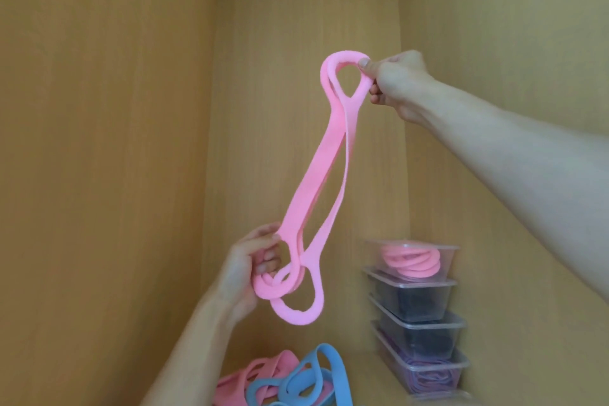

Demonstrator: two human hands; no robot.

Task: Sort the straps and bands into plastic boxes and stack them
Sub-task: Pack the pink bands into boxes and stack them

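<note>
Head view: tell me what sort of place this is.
Probably the inside of a wooden cupboard or closet: wood-grain panels on three sides, stacked plastic boxes in the corner, loose straps heaped below.

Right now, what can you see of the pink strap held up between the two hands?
The pink strap is a flat band, matte and rubbery-looking, with oval handle loops at both ends. It looks doubled: two flat runs hang side by side. It slants in mid-air from upper right to lower left, pulled fairly straight. The right hand pinches the top loop; the left hand grips the bunched lower loops, and one loop hangs free beneath. Only the hands touch it.
</note>
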